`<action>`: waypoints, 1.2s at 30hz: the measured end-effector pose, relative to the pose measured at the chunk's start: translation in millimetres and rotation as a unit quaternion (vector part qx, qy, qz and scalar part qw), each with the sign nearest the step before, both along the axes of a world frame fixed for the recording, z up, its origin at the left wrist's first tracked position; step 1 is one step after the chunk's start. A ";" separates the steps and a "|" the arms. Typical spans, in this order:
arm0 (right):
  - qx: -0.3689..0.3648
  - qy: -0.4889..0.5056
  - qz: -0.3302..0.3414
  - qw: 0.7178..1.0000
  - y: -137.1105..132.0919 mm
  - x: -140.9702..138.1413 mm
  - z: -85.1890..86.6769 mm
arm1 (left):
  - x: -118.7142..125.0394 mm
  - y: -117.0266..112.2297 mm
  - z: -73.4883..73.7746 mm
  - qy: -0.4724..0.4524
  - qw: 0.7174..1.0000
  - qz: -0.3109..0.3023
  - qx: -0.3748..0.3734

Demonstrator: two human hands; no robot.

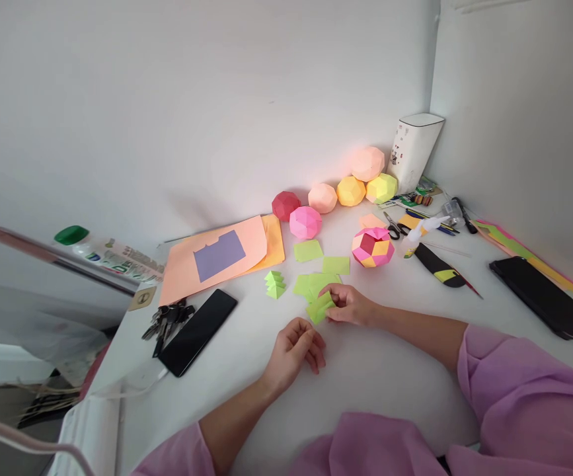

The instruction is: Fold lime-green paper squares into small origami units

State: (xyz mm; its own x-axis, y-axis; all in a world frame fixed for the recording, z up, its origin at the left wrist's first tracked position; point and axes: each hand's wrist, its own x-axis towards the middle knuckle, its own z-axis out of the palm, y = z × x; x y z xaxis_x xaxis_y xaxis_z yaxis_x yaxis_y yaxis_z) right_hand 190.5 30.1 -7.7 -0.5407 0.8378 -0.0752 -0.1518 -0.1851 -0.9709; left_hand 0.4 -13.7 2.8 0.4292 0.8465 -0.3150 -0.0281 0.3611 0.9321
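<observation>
In my right hand [353, 306] a small piece of light green paper [320, 308] is pinched between thumb and fingers; it looks slightly folded. My left hand [296, 350] is just to the left and nearer me, its fingers curled in toward the thumb, with nothing visible in them. Beyond my hands lie loose green paper squares [308, 250], several of them overlapping. To the left stands a small stack of folded green paper pieces [275, 284]. A multicoloured faceted paper ball [373, 248], with an opening near its top, rests behind my right hand.
Several faceted paper balls [305, 223] line the wall. Peach sheets [182, 264], a black phone [199, 332] and keys [170, 322] are on the left. Scissors [392, 228], a glue bottle [410, 244], a cutter [437, 266] and a black case [546, 297] are on the right.
</observation>
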 end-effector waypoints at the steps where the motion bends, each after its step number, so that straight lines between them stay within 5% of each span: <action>1: 0.003 0.001 0.005 1.000 -0.5 -0.1 -0.1 | 0.2 0.3 0.7 0.001 1.000 -0.005 0.005; 5: 0.030 -0.014 0.044 0.998 -4.2 -1.8 0.7 | 2.0 1.2 1.9 0.015 1.000 -0.011 0.007; 10: 0.067 -0.101 -0.007 0.993 -5.1 -0.8 1.0 | 0.8 0.2 -1.2 -0.008 1.000 0.006 0.004; 17: 0.064 -0.096 0.020 0.993 -5.6 -0.9 -1.3 | -0.9 0.6 -7.4 -0.058 0.996 0.070 0.003; 36: 0.110 -0.180 0.003 0.978 -8.1 -4.7 9.9 | 3.9 -4.5 -2.0 0.046 0.996 -0.005 0.075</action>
